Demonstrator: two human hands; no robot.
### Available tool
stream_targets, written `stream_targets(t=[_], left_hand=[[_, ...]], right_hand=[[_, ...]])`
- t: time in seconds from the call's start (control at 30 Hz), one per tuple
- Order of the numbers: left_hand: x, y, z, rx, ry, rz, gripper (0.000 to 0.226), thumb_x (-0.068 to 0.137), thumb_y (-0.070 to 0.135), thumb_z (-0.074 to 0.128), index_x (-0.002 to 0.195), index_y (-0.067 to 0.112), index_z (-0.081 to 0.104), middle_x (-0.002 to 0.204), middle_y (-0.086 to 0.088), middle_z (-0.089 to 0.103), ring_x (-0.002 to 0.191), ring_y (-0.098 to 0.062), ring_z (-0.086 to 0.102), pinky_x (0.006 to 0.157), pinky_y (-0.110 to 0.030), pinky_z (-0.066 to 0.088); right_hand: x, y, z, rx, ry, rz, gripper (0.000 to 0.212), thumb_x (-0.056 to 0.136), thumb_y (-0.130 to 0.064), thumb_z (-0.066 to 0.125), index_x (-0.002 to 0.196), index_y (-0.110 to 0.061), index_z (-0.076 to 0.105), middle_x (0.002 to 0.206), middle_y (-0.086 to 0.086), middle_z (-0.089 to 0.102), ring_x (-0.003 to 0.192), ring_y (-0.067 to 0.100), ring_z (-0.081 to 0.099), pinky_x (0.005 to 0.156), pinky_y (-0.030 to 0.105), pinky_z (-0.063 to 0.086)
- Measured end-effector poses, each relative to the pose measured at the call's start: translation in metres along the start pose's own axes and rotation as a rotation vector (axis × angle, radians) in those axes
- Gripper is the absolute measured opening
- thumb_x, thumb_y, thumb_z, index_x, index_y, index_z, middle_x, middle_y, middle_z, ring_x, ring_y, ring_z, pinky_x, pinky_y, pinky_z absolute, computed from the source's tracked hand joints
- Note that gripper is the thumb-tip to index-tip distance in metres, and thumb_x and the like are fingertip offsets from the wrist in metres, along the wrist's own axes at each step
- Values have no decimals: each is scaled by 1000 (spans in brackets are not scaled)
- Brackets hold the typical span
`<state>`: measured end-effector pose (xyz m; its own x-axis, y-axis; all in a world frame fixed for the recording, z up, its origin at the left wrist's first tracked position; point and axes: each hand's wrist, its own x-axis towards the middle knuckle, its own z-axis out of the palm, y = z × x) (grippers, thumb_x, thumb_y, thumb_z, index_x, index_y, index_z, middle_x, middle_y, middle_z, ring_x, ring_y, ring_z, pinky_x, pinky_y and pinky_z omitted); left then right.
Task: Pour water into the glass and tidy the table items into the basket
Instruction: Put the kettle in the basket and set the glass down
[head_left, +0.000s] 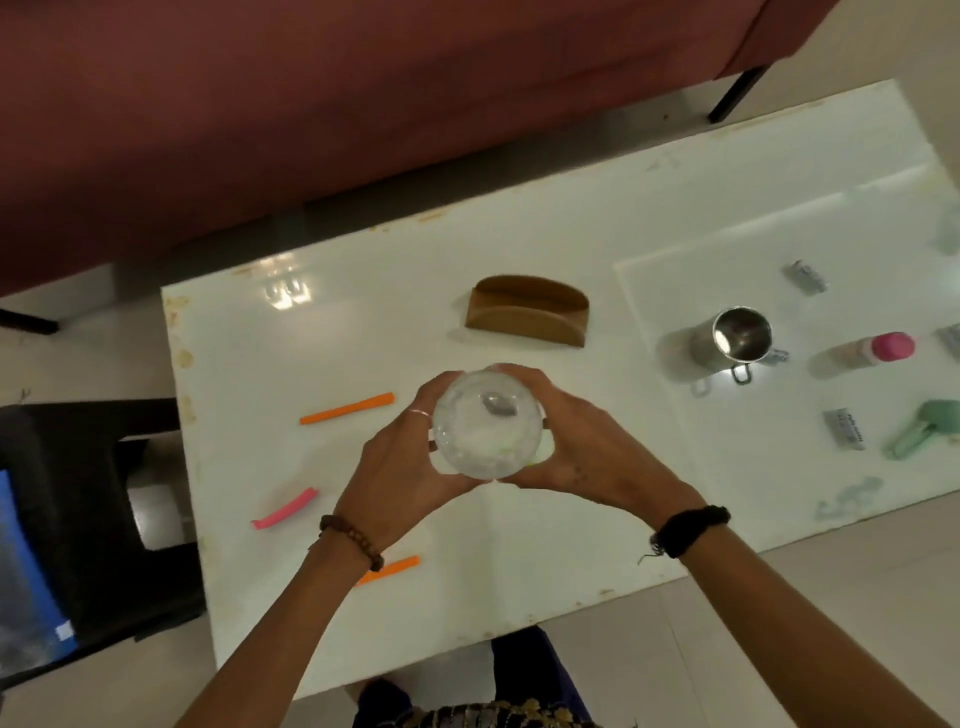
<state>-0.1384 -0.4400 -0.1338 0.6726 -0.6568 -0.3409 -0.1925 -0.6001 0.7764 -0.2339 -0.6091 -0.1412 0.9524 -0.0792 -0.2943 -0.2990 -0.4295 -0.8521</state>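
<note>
**Obs 1:** Both hands cupped round clear bottle (485, 420), raised over table (519, 525) — left hand (402, 460) curled on one flank, right hand (597, 454) on the other, fingers wrapped, nothing else held. Seen end-on, so long axis points roughly up toward camera; cap end or base, cannot tell.

**Obs 2:** And the target?

**Obs 1:** Steel cup (735, 338) upright, mouth open, well right of bottle, on right hand's side. Probably serves as the glass. Looks empty, bright glare inside.

**Obs 2:** Basket?

**Obs 1:** Brown wooden holder (527, 310) just beyond bottle, open top; likely the one meant. Orange strip (347, 409) and pink strip (285, 509) left of bottle, second orange strip (389, 569) under left wrist.

**Obs 2:** Bottle's look?

**Obs 1:** Transparent, rounded, wet-looking; water level unreadable.
</note>
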Motion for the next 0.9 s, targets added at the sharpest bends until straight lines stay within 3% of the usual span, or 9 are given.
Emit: stream_targets(t=[0.1,0.23,0.37,0.5,0.6,0.73,0.9], left_hand=[[33,39,6,35,-69,93,79,56,50,77,121,55,31,115,21,59,100,-2,59,87,-22,48],[91,76,23,137,-177,239,77,64,40,77,125,36,32,109,12,57,96,-9,57,73,-7,40],[149,95,50,253,-232,285,87,63,32,78,130,23,24,112,-5,60,89,-19,58,73,-27,45],[196,99,74,284,-233,245,89,62,34,81,129,23,24,117,-7,57,97,-22,58,75,-30,47],[222,100,85,253,-216,198,89,59,31,83,127,22,25,118,-8,57,96,-21,56,75,-30,45],[247,99,96,253,-220,165,92,58,26,84,128,21,25,119,-9,55,95,-22,54,76,-30,46],[262,92,116,236,-216,122,93,60,22,83,130,19,23,123,-11,54,102,-26,55,86,-36,48]], right_hand=[[-6,6,-42,18,121,-2,86,65,-45,78,132,-50,24,132,-19,50,113,7,55,93,37,50],[-1,33,-86,20,263,-1,85,63,-32,82,131,-38,30,120,-12,56,106,10,59,88,33,54],[20,65,-123,-61,297,44,88,64,-32,84,132,-27,29,120,-6,53,106,19,56,83,36,55],[44,90,-149,-34,292,74,86,65,-30,83,132,-24,30,122,-4,53,106,18,54,84,28,42],[63,104,-163,-27,267,84,86,67,-22,82,134,-21,29,126,1,51,106,21,54,78,27,49],[80,121,-173,-10,256,122,84,68,-15,80,133,-21,27,121,-3,45,98,20,54,51,12,52],[90,143,-173,18,270,150,84,67,-13,79,130,-20,25,118,-1,45,92,17,56,53,15,55]])
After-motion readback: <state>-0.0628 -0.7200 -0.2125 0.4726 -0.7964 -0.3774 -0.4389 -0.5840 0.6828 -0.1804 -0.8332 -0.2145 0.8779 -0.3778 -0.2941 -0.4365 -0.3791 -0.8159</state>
